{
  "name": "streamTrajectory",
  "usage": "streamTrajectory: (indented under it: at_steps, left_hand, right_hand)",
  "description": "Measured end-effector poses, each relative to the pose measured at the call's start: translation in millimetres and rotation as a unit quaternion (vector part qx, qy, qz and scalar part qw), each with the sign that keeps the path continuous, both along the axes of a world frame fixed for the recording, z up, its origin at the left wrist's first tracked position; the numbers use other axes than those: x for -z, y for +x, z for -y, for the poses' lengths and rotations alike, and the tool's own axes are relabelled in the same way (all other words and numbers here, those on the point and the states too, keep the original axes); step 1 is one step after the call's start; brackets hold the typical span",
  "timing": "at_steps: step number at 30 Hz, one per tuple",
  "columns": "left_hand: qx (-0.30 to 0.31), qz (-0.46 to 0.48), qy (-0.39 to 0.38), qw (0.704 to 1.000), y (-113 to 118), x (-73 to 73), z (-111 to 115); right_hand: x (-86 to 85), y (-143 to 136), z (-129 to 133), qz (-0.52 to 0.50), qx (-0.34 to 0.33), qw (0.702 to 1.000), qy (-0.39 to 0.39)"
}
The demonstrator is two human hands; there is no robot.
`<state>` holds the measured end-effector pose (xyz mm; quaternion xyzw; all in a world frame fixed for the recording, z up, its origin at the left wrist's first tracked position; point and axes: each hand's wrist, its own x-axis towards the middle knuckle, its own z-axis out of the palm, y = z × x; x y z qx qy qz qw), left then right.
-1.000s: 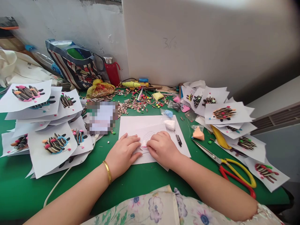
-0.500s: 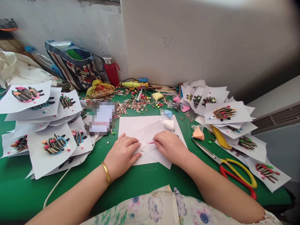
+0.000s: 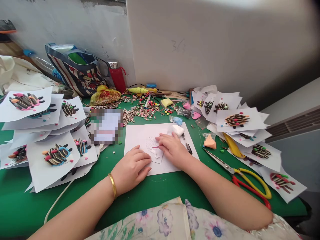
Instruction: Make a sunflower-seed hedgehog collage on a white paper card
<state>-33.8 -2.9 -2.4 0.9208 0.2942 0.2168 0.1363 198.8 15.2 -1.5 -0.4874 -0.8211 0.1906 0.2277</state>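
White paper lies on the green table, with a smaller sheet on top that bears a dotted round drawing. My right hand is closed around a thin pink tool, its tip over the drawing. Just below that tip sits a torn bit of white clay. My left hand rests on the left edge of the papers, fingers extended and holding nothing. Behind my right hand is a bag of white clay; a black pen lies to its right.
Stacked hedgehog pictures stand left and right. Large scissors lie beside my right forearm. Seeds, clay bags, a phone and a red bottle are farther back.
The small sheet with the drawing has shifted left and turned. My right hand has moved slightly left and up with the pink tool, and the black pen is now uncovered.
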Motion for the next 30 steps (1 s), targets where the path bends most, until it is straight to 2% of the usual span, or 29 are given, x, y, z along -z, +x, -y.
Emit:
streamTrajectory:
  at_steps: [4, 12, 20, 30]
  left_hand:
    - [-0.002, -0.01, 0.009, 1.0, -1, 2.5, 1]
    - [-0.038, -0.059, 0.023, 0.997, 3, -0.2, 8]
    - [-0.039, -0.048, 0.018, 0.998, 4, 0.9, 7]
    - [-0.036, -0.059, 0.013, 0.998, 5, -0.2, 6]
  right_hand:
    - [-8.7, 6, 7, 0.054, 0.071, 0.995, 0.046]
    - [-17.7, 6, 18, 0.145, 0.053, 0.988, -0.025]
    - [-23.0, -1, 30, 0.132, -0.006, 0.989, -0.063]
    - [-22.4, -11, 29, 0.131, 0.06, 0.987, -0.07]
